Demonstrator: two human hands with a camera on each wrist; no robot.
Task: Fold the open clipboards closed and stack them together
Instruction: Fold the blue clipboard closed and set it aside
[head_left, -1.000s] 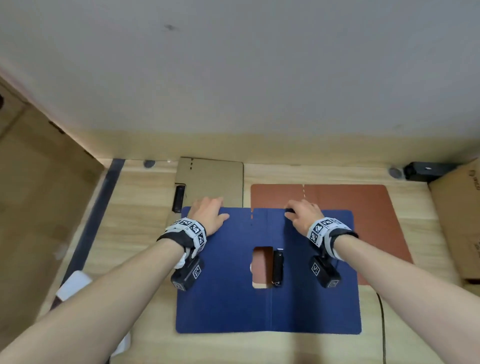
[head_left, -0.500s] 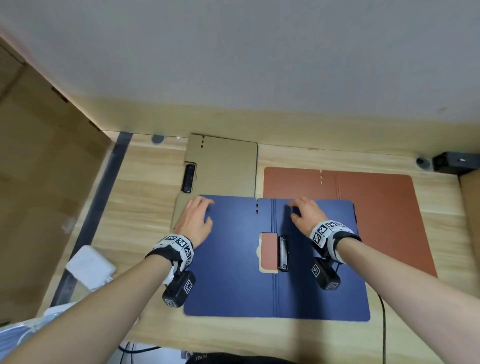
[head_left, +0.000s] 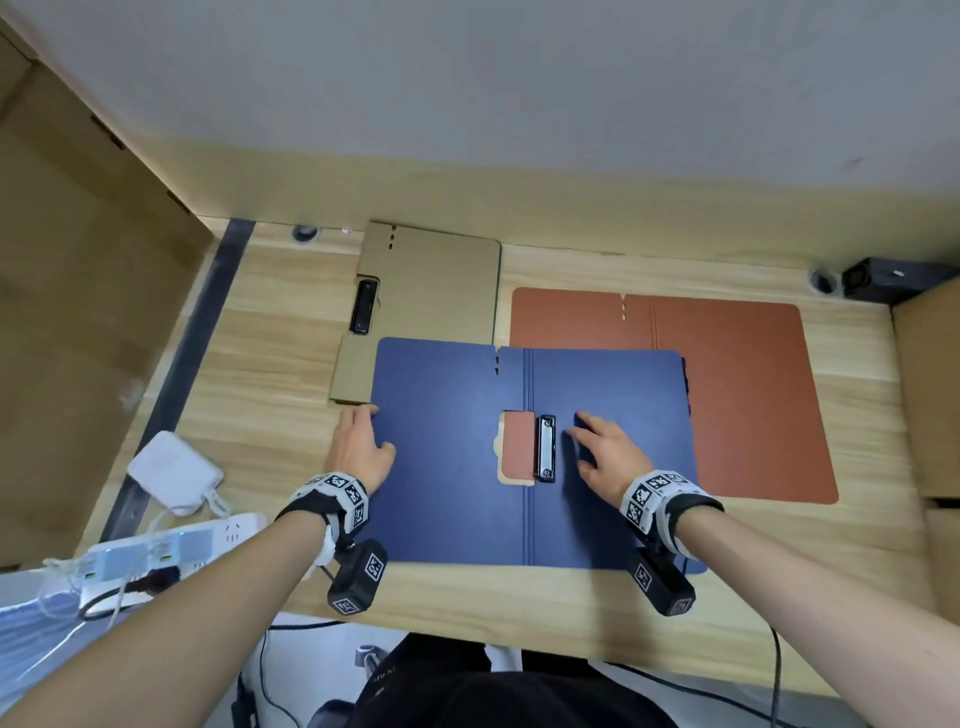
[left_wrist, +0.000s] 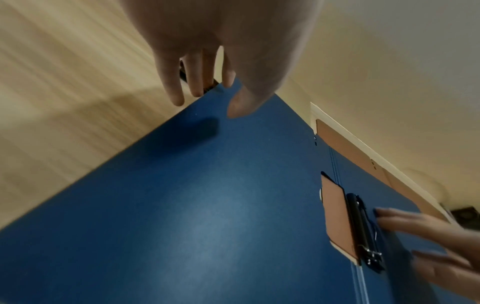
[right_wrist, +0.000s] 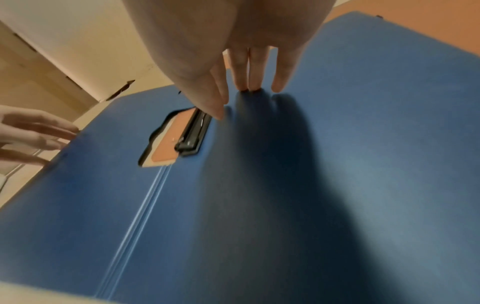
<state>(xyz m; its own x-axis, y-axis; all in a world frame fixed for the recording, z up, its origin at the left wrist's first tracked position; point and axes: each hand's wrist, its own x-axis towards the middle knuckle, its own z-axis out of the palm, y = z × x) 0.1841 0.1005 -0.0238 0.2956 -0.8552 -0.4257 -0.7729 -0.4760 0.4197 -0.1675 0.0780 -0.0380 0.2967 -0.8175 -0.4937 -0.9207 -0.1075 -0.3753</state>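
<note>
1. Fingers of both hands lie straight, slightly spread and grip nothing: the left hand (head_left: 358, 451) rests at the left edge of the open blue clipboard (head_left: 447, 467), the right hand (head_left: 608, 457) lies flat on its right panel, beside the clip (head_left: 545, 455).
2. Lying partly over the open brown clipboard (head_left: 737, 384), the blue one could drag it when its left panel is lifted.
3. With no edge pinched, that panel may slip from the left fingertips (left_wrist: 179, 100).
4. Farther left, the tan clipboard (head_left: 431, 291) lies already folded; its near corner is tucked under the blue one and could catch.

wall (head_left: 519, 78): pale grey | desk (head_left: 270, 332): light wood | lighting: even
</note>
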